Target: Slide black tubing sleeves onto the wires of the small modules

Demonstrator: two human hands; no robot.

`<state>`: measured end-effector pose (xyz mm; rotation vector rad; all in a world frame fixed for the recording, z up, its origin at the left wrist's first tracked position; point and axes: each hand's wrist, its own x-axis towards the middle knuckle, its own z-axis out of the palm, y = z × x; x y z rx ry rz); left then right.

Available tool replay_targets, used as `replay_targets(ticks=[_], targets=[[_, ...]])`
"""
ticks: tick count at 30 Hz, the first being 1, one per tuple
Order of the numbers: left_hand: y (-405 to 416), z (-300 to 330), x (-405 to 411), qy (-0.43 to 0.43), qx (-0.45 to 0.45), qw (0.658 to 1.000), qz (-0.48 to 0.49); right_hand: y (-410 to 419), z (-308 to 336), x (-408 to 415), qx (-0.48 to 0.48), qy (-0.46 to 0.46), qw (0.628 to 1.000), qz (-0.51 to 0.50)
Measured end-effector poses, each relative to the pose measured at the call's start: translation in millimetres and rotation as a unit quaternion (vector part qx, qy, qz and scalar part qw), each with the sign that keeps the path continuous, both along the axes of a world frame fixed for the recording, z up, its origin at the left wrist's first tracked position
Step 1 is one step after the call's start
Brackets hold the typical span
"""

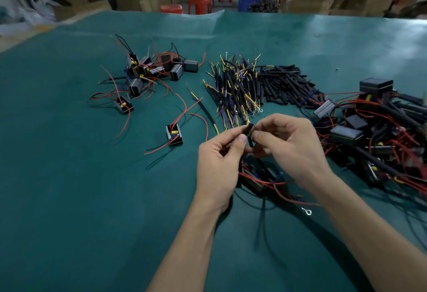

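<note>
— so, what are the hands doing, middle of the frame?

— both are pinching. the left hand (217,164) is holding a short black tubing sleeve (248,128) between thumb and forefinger, its other fingers curling in. the right hand (291,146) is pinching at the same spot from the other side, fingertips nearly meeting the left thumb.

— and the wire?

— a dark wire (250,144) is dropping from the sleeve down between the two palms. it is running toward a small module (253,182) lying on the green mat (69,199) just below the hands, with red leads trailing off to the lower right. how far the wire is sitting inside the sleeve, i cannot tell.

— where is the spare tubing lying?

— a heap of black sleeves (286,86) is sitting above the hands, right of centre. touching its left edge, a bundle of sleeved wires (235,88) with yellow and blue ends is fanning out.

— other modules?

— a cluster of modules (150,70) is tangling with red wires in the upper left. nearer, a single open module (174,134) is lying left of the hands, and another lone module (124,105) is sitting further left. a big pile of modules (369,130) and cables is filling the right edge.

— anything beyond the table?

— red stools (199,3) and cardboard boxes (138,0), blurred, along the top.
</note>
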<state>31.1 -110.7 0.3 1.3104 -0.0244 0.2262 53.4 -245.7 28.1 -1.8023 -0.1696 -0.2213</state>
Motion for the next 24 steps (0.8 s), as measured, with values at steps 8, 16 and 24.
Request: replay_targets(ticks=[8,16,24], targets=[[-5,-1,3,-0.007,0.034,0.999,0.042,7,-5,-2,0.022,-0.026,0.999,-0.009],[-10,-1,4,-0.021,0.125,0.985,0.120,8,-14,-3,-0.072,-0.128,0.988,-0.057],[-11,1,2,-0.029,0.176,0.971,0.158,7,-16,-4,-0.159,-0.212,0.961,-0.078]])
